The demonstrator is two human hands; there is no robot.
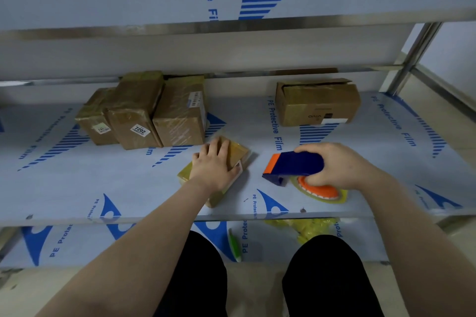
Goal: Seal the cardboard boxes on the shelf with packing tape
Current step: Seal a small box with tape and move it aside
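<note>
Hands: left (213, 163) flat on box (238, 153), right (334, 165) grips dispenser (296, 165).

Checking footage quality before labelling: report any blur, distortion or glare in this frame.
Head view: wide-angle lens bows the shelf edge; slight motion blur at the fingertips of the left hand on the small box; right hand and tape dispenser look sharper; lighting soft, even, with mild sheen on the taped boxes.

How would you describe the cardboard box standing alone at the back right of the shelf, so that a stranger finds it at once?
Look at the middle shelf, covered with blue-printed protective film. At its back right, away from the three taped boxes at the left, one cardboard box stands alone. Only this one has lifted top flaps and an upside-down printed logo.
</note>
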